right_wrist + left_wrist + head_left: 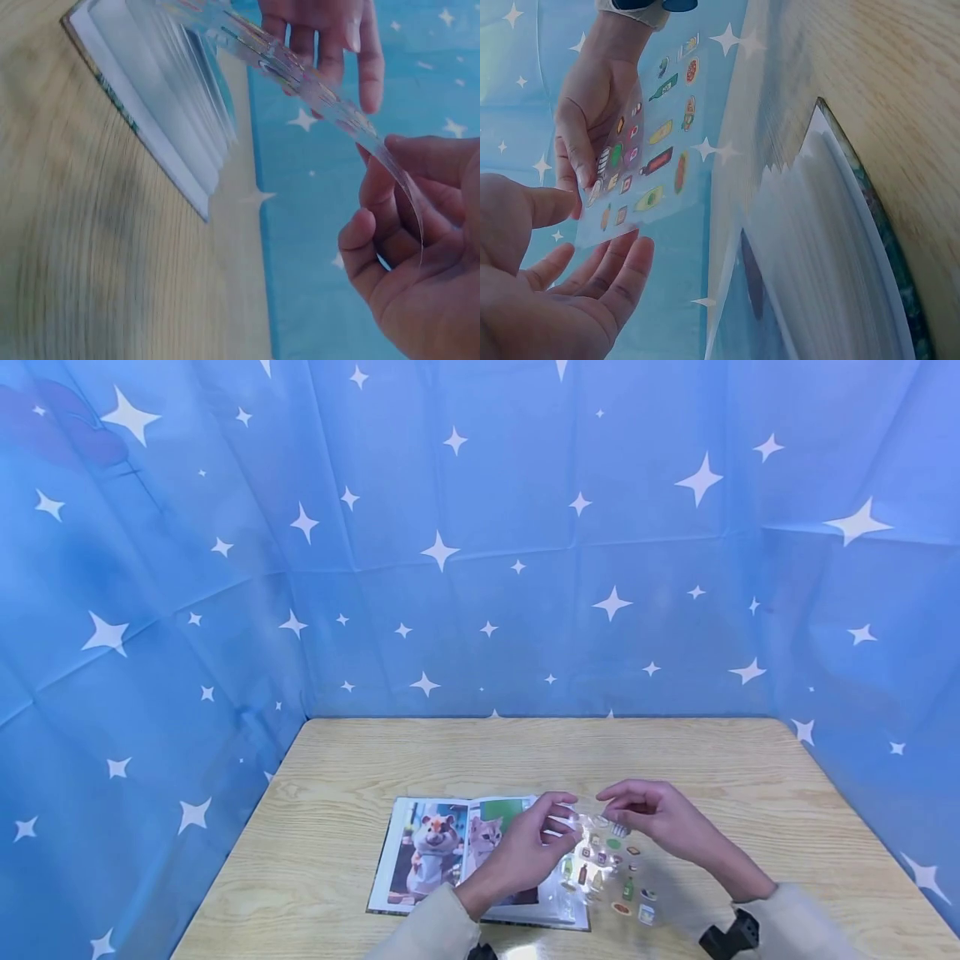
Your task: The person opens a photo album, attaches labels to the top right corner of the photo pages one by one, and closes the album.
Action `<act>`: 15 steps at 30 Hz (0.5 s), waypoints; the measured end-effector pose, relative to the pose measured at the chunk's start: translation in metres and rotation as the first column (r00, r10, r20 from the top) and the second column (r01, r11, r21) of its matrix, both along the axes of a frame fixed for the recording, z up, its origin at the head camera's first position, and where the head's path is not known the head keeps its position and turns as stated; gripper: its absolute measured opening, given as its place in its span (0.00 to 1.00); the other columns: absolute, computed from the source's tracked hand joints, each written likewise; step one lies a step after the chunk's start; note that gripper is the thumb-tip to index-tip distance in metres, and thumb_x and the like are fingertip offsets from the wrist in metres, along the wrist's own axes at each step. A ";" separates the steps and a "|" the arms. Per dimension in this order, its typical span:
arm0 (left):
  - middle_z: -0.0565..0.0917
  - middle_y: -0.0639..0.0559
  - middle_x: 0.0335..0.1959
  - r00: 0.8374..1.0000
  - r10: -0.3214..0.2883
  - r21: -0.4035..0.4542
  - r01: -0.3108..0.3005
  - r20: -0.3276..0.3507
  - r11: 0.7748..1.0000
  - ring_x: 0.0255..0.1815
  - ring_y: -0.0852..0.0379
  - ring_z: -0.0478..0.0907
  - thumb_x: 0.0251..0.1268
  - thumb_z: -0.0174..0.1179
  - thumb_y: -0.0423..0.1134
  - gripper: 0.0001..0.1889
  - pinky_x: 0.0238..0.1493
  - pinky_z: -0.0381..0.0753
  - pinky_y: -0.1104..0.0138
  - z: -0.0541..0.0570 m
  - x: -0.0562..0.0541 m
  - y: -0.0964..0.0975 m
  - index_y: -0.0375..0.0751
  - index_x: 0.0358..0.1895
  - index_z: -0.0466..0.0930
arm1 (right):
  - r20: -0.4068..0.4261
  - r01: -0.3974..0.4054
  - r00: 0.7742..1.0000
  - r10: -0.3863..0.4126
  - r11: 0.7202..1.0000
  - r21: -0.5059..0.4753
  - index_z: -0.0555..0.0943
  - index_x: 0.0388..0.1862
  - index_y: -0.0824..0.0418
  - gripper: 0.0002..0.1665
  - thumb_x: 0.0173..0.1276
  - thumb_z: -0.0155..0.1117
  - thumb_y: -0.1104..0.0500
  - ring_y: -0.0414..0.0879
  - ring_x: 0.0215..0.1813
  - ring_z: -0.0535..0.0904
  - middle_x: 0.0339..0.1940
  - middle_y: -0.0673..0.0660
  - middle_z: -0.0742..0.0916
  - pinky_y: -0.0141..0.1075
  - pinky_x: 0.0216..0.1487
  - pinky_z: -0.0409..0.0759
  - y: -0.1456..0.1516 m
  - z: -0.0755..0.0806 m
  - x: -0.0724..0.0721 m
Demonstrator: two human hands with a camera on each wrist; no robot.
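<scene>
A big blue cloth [517, 527] with white stars hangs at the far side and on the left and right. In front of it is a wooden table [330, 810]. A thick book [466, 847] lies open on the near part of the table, with a hamster picture [432, 852] on its left page and a kitten picture [483, 839] on its right page.

A clear sticker sheet [649, 150] is up in the air, over the table by the right side of the book. It looks very light, thin and bendy, because it curves in the right wrist view. It is shiny, so it may feel slippery, and a hard squeeze could crease it. The bare rim or a corner seems the best place to hold, with a soft pinch.

The right hand [656, 814] pinches the far right part of the sheet between thumb and fingers. The left hand [528, 847] is spread, its thumb and fingers apart, right by the left edge; I cannot tell if it touches.

The smallest things are the stickers, like a green bottle [627, 888] on the near part of the sheet.
</scene>
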State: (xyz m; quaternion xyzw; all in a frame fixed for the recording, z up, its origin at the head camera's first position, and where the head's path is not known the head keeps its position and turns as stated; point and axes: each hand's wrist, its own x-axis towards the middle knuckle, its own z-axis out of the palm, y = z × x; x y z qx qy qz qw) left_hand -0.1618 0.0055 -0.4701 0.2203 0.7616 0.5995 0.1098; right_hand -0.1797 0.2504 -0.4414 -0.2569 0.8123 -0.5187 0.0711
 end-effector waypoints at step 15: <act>0.82 0.53 0.50 0.995 0.001 0.148 -0.017 0.102 0.989 0.40 0.62 0.84 0.68 0.56 0.25 0.20 0.40 0.85 0.68 0.002 -0.001 -0.005 0.46 0.61 0.75 | 0.042 -0.040 0.998 0.043 0.997 -0.065 0.79 0.54 0.71 0.15 0.71 0.60 0.66 0.42 0.36 0.85 0.39 0.61 0.89 0.38 0.36 0.85 -0.018 -0.006 0.000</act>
